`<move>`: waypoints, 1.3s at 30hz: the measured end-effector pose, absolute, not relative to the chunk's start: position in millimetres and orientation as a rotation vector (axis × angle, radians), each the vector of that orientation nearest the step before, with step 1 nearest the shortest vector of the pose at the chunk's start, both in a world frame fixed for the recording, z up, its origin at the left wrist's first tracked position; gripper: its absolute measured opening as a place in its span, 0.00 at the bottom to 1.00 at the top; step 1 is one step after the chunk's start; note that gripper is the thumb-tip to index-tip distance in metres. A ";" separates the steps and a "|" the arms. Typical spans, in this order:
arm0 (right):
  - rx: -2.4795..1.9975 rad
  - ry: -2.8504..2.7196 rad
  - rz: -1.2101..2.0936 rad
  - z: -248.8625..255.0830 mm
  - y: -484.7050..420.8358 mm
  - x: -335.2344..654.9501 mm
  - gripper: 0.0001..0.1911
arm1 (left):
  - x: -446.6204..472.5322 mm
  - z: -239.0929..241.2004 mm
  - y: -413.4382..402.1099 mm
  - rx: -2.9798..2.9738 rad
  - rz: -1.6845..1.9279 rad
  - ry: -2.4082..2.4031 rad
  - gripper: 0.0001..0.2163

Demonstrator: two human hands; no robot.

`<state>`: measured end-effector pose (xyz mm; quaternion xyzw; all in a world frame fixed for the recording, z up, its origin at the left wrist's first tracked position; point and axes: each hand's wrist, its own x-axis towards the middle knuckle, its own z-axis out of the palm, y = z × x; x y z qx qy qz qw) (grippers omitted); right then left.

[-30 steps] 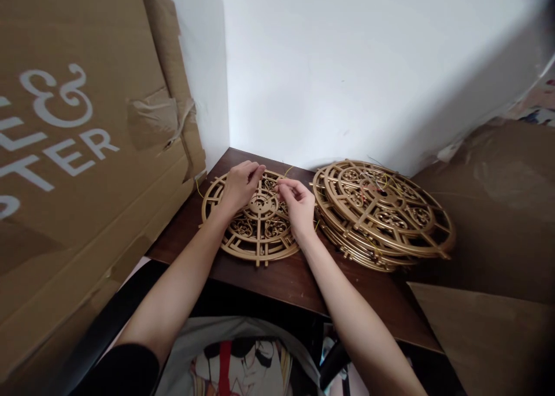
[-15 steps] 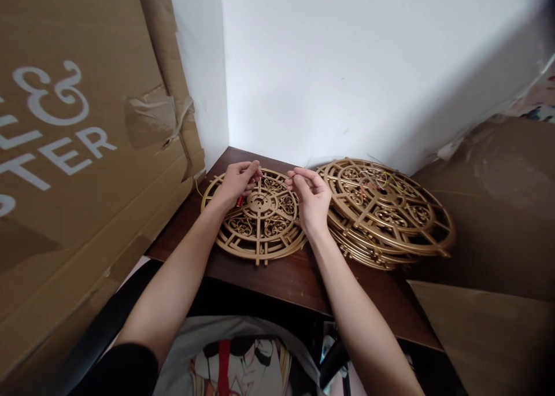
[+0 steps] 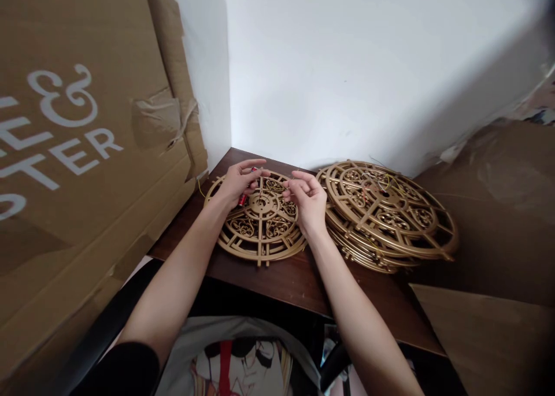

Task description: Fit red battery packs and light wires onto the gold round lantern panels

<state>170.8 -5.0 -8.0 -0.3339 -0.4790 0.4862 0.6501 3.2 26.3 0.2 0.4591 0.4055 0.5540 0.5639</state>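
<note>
A round gold openwork disc [image 3: 260, 225] lies flat on the dark wooden table [image 3: 281, 277]. My left hand [image 3: 236, 183] hovers over its upper left part, fingers pinched on a small red piece [image 3: 242, 199] with thin wire. My right hand [image 3: 309, 202] is over the disc's right edge, fingers curled and pinching a thin yellow wire I can barely see. Both hands meet near the disc's top.
A stack of similar gold discs [image 3: 385, 217] sits to the right, with thin wires on top. A large printed cardboard box [image 3: 82, 153] leans at the left. More cardboard [image 3: 489, 321] lies at the right. A white wall [image 3: 347, 66] stands behind.
My right hand shifted right, toward the disc's edge. The red piece has come into view in my left hand.
</note>
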 end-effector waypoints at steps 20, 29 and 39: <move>-0.901 -1.294 1.129 -18.7 -6.4 164.4 0.10 | 6.9 -0.1 19.1 1.464 1.039 0.840 0.08; -0.936 -1.238 1.085 -16.5 -5.3 164.8 0.10 | 7.2 1.8 18.8 1.401 1.069 0.878 0.08; -0.998 -1.187 0.997 -16.5 -3.2 166.1 0.11 | 8.5 2.2 21.2 1.344 1.187 0.939 0.07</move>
